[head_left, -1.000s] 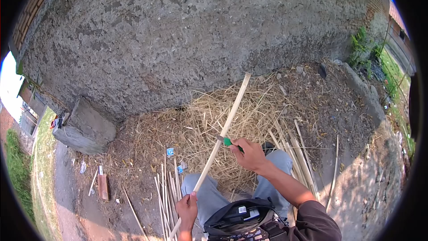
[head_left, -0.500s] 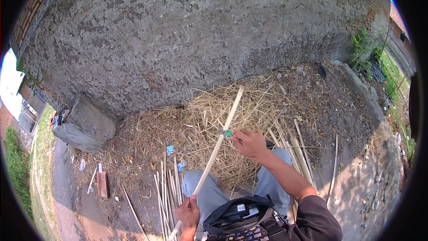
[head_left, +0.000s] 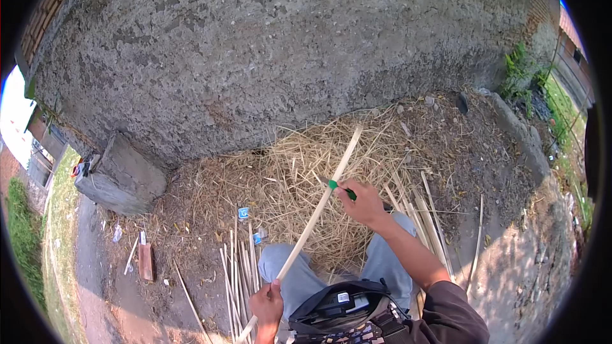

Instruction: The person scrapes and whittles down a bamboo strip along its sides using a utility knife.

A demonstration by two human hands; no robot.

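A long pale strip (head_left: 313,220) slants from the lower left up over a heap of shavings (head_left: 299,159). My left hand (head_left: 267,303) is closed round its lower part, in front of my left knee. Further up, my right hand (head_left: 363,202) is closed on the green handle of a tool (head_left: 333,184), which lies against the strip's upper half. The tool's dark blade shows only in part beside the strip.
Thin strips (head_left: 237,280) lie left of my legs, wider ones (head_left: 428,223) to the right. A rough wall (head_left: 287,44) rises ahead. A concrete block (head_left: 124,175), a reddish-brown piece (head_left: 146,262) and blue wrappers (head_left: 243,213) are on the left. An open black bag (head_left: 341,306) sits at my waist.
The strip's top end has shifted down, left, then back right. My right hand with the green tool has moved up along the strip. My left hand stays closed on it, slightly lower than before.
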